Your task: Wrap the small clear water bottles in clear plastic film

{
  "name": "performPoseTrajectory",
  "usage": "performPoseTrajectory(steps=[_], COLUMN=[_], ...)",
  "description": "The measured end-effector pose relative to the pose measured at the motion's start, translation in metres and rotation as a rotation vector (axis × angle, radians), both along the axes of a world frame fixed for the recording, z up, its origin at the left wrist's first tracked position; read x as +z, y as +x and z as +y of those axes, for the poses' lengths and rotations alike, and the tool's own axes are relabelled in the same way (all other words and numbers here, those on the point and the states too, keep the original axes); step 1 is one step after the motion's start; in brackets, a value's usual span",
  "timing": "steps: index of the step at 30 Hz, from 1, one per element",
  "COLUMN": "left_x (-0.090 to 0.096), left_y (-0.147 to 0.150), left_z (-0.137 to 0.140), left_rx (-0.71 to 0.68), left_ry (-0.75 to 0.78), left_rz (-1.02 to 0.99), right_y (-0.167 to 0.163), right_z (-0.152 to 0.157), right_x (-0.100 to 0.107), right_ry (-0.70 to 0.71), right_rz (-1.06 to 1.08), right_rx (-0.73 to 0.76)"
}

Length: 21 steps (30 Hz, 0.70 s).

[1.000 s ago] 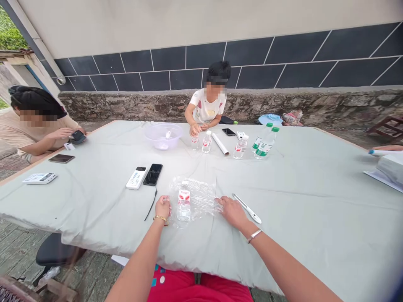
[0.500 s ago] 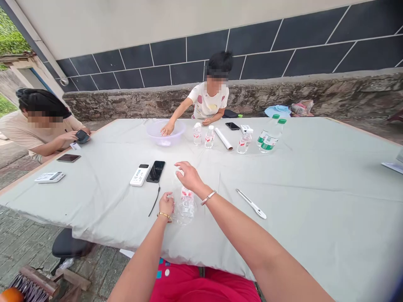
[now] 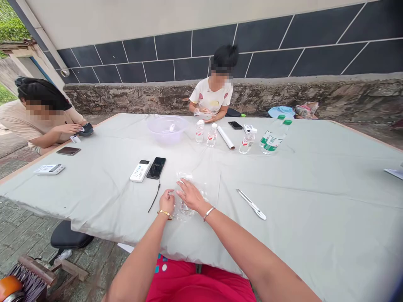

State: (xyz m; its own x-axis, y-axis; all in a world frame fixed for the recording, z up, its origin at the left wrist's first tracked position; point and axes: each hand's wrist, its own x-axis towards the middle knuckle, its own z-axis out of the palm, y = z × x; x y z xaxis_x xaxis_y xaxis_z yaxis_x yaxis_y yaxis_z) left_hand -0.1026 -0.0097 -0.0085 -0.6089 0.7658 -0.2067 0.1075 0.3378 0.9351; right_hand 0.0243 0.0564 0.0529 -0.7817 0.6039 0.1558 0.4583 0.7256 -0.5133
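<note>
My left hand [image 3: 167, 201] rests on the table with its fingers curled at the left edge of a sheet of clear plastic film [image 3: 180, 217]. Over the middle of this film lies my right hand [image 3: 191, 195], palm down, its fingers stretched out and apart. Beneath that hand a small clear bottle [image 3: 185, 208] lies on the film, mostly hidden. To the right of both hands is a white utility knife [image 3: 251, 204]. Just beyond my left hand are a black phone [image 3: 156, 168] and a white power bank [image 3: 140, 171].
Across the table a person [image 3: 214, 98] sits near a translucent purple basin [image 3: 166, 130]. Several water bottles [image 3: 212, 136] and a white roll [image 3: 226, 138] stand or lie at the far side. Another person [image 3: 44, 117] sits at the left, handling a dark device.
My right hand has come down from above the bottle onto the film and bottle. My left hand stays nearly in place. The person opposite has drawn a hand out of the basin.
</note>
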Motion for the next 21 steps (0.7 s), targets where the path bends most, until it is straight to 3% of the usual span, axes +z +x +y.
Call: performPoseTrajectory(steps=[4, 8, 13, 17, 21], left_x=[0.005, 0.008, 0.014, 0.021, 0.024], left_y=[0.005, 0.008, 0.006, -0.002, -0.016], left_z=[-0.001, 0.0, -0.002, -0.004, 0.004], left_rx=[0.011, 0.041, 0.031, -0.099, -0.198], left_ry=[0.042, 0.088, 0.101, 0.022, -0.07], left_rz=[-0.072, -0.093, -0.128, -0.113, -0.043], right_y=[0.045, 0.052, 0.039, 0.031, 0.029], right_z=[0.009, 0.01, 0.018, 0.02, 0.026], right_x=[-0.026, -0.041, -0.014, 0.01, 0.017], right_ry=[-0.058, -0.16, -0.261, -0.3, -0.391], right_rz=[-0.003, -0.023, -0.181, -0.339, -0.346], right_rx=[-0.231, -0.363, -0.437, -0.503, -0.471])
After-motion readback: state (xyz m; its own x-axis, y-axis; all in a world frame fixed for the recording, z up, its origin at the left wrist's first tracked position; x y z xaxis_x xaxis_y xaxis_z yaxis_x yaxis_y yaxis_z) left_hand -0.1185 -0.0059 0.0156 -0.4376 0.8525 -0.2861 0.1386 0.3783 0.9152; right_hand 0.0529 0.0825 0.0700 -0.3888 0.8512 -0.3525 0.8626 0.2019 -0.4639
